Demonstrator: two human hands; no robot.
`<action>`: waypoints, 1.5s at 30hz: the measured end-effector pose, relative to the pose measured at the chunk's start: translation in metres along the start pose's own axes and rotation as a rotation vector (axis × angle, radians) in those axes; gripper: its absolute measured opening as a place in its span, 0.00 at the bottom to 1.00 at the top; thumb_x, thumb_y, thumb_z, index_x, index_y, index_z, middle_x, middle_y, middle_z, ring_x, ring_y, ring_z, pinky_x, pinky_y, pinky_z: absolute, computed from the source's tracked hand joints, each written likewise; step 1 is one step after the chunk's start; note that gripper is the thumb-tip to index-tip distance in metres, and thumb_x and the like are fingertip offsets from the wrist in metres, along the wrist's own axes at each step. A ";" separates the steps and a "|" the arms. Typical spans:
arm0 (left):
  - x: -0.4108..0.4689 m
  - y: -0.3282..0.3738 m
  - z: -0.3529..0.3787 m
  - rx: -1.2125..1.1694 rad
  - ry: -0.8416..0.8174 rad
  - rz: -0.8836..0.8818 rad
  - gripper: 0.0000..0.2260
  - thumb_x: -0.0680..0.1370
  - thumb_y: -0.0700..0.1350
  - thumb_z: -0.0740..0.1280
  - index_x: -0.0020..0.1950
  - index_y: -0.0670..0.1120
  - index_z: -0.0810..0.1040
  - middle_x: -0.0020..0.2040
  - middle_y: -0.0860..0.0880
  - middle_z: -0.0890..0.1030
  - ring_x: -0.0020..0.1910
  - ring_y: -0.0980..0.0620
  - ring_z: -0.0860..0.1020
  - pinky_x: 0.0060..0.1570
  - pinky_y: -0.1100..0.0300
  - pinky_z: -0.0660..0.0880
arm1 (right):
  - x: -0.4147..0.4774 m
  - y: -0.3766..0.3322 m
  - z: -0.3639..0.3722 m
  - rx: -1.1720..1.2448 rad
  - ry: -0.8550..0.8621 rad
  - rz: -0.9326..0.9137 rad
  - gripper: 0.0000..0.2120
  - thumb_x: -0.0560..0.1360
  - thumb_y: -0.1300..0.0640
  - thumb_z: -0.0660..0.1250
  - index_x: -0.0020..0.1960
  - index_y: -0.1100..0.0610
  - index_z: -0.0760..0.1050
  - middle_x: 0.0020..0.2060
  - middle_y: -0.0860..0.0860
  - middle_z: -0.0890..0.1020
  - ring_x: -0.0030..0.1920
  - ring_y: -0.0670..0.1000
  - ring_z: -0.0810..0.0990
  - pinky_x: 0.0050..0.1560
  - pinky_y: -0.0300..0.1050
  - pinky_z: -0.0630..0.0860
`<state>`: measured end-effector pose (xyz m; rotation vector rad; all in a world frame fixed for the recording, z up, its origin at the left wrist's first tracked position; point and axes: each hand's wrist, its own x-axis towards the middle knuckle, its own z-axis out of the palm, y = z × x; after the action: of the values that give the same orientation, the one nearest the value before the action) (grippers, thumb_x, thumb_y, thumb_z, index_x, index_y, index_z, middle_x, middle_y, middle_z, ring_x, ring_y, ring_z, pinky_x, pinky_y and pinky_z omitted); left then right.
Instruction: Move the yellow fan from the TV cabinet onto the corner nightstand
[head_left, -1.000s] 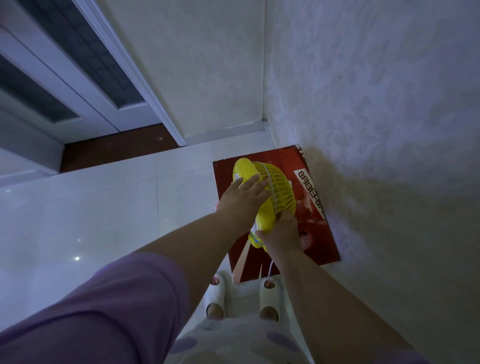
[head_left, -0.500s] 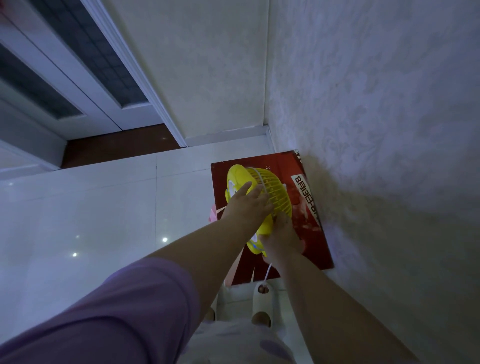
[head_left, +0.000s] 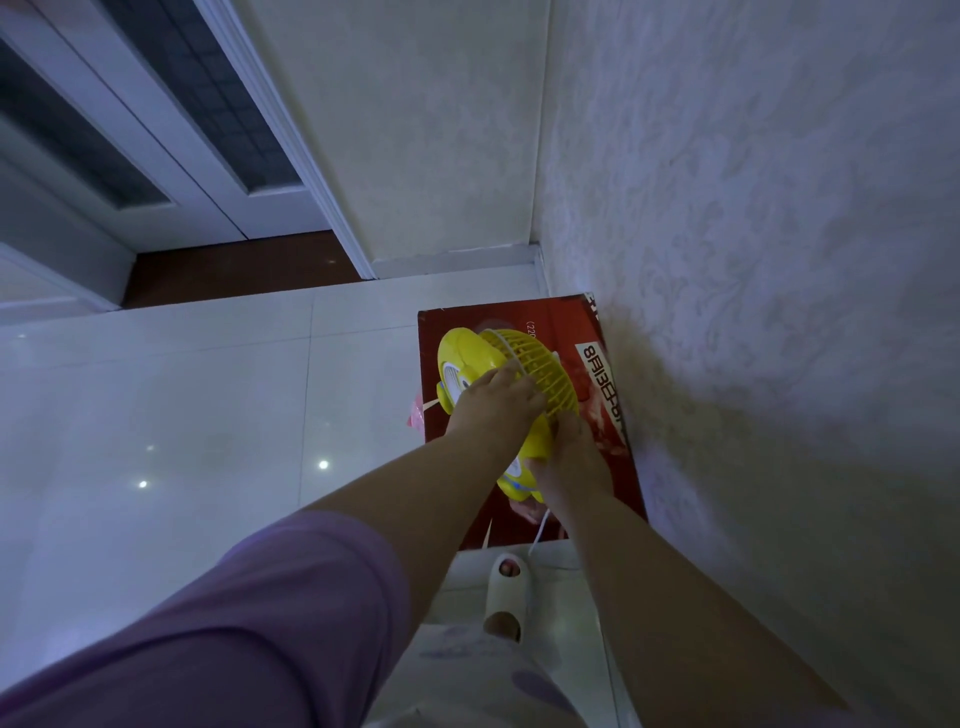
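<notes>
- Seen from above in dim light, pale floor tiles (head_left: 156, 415) fill the left; a purple sleeve (head_left: 234, 623) covers the left upper arm.
- The left hand (head_left: 493, 410) lies over the yellow fan (head_left: 524, 364), fingers together and curved on its grille, likely steadying the top.
- The fan sits low over a red box (head_left: 597, 332) in the wall corner; contact cannot be told.
- The right hand (head_left: 571, 462) grips the fan's base, fingers wrapped, bearing the weight; a white cord (head_left: 537, 535) hangs below.
- Compared with a second ago, the fan is lower and closer to the box.
</notes>
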<state>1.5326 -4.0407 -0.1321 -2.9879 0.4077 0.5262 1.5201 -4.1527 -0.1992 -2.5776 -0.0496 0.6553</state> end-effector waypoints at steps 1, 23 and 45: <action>0.000 0.000 0.001 -0.013 -0.003 -0.007 0.19 0.79 0.38 0.55 0.71 0.44 0.63 0.75 0.45 0.61 0.77 0.43 0.50 0.71 0.50 0.57 | 0.001 0.002 0.001 0.046 0.010 0.010 0.25 0.69 0.52 0.68 0.62 0.57 0.65 0.60 0.55 0.72 0.57 0.56 0.75 0.53 0.53 0.75; -0.013 0.011 -0.025 -2.299 0.136 -0.701 0.19 0.81 0.46 0.55 0.67 0.34 0.68 0.68 0.36 0.72 0.68 0.41 0.70 0.64 0.54 0.68 | 0.001 -0.009 -0.056 0.928 0.086 0.008 0.05 0.74 0.60 0.66 0.49 0.58 0.78 0.37 0.50 0.79 0.37 0.48 0.76 0.44 0.47 0.73; 0.011 -0.008 -0.089 -2.689 0.261 -0.365 0.27 0.81 0.55 0.45 0.71 0.36 0.62 0.70 0.39 0.70 0.69 0.42 0.70 0.60 0.52 0.69 | -0.033 0.009 -0.076 0.899 -0.018 0.026 0.03 0.74 0.62 0.67 0.43 0.55 0.76 0.32 0.50 0.76 0.30 0.47 0.72 0.29 0.35 0.72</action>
<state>1.5738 -4.0471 -0.0522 0.5613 0.5385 -0.1379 1.5253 -4.1990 -0.1302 -1.7057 0.2237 0.5387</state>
